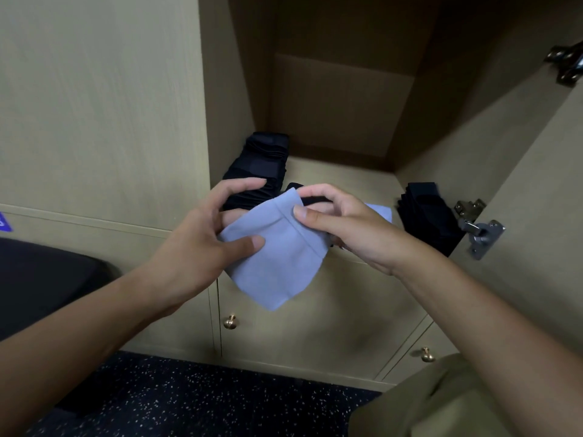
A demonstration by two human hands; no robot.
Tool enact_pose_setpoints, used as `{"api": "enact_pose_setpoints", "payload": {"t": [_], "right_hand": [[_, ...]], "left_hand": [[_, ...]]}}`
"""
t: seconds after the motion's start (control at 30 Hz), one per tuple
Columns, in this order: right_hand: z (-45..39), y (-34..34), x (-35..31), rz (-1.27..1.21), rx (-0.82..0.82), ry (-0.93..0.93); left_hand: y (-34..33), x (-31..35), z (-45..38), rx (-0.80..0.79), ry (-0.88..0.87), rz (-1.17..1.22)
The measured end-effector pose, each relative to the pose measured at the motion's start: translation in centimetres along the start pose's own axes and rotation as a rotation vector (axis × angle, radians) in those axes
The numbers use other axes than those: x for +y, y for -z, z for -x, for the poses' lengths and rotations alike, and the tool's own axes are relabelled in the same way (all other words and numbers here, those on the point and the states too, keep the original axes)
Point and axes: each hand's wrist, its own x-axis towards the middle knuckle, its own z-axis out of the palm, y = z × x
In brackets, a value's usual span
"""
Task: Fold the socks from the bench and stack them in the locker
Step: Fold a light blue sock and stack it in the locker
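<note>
A light blue sock [277, 257] hangs in mid-air before the open locker [340, 171], held by both hands. The left hand [202, 234] pinches its left edge, thumb on top, fingers [249, 184] curled behind. The right hand [344, 222] pinches the cuff between thumb and forefinger. Behind them, a stack of dark folded socks [258, 165] sits at the shelf's left, partly hidden by the hands; another dark stack [426, 212] stands at the right, near the door hinge [479, 228]. Below are cupboard doors with brass knobs [230, 321].
</note>
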Motion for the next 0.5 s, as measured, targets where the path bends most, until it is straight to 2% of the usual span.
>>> {"api": "enact_pose_setpoints", "payload": {"t": [0.2, 0.37, 0.5], "right_hand": [[0.48, 0.85, 0.21, 0.069, -0.088, 0.069], [0.22, 0.03, 0.31, 0.080, -0.108, 0.060], [0.00, 0.04, 0.53, -0.021, -0.081, 0.001]], "left_hand": [[-0.59, -0.10, -0.23, 0.045, 0.120, 0.043], [-0.63, -0.08, -0.25, -0.086, 0.192, 0.069], [-0.71, -0.31, -0.55, 0.019, 0.209, 0.178]]}}
